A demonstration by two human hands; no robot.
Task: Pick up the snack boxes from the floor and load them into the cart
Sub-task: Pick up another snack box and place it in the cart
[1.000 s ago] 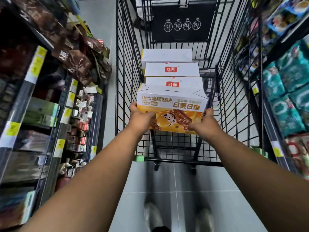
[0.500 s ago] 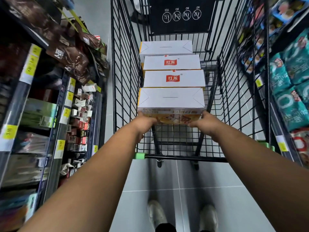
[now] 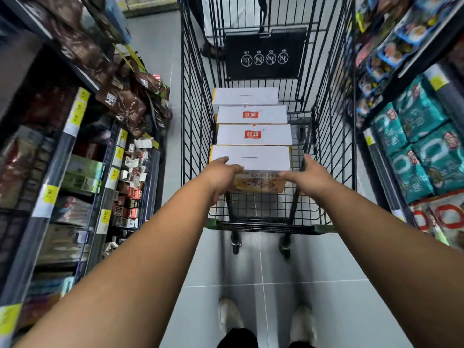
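The nearest snack box [image 3: 261, 159] sits low at the near end of the cart [image 3: 195, 121], clasped between both hands. The left hand [image 3: 223, 172] wraps the box's near left corner, with its fingers laid over the white top and its thumb along the near edge. The right hand [image 3: 306, 177] clasps the right end, with its fingers running up that side and its thumb on the printed orange face. I cannot tell whether the box's underside rests on the cart floor.

There are four snack boxes in the cart, lined up in one row from the near end to the far end and packed close. Behind the held one come the second box [image 3: 251, 114] and the third box [image 3: 253, 134], each with a red logo on its white top. Last is the far box [image 3: 246, 96], which has a plain white top.

A black panel [image 3: 263, 56] with four crossed-out circles hangs on the cart's far wall. The wire walls rise on both sides of the row, and a strip of bare cart floor runs along the right wall. The left shelf [image 3: 75, 172] holds brown packets and small cartons, and the right shelf [image 3: 421, 136] holds teal bags; both stand close against the cart. Two light shoes [image 3: 229, 317] stand on the grey tiled floor [image 3: 276, 272] behind the cart's near edge.
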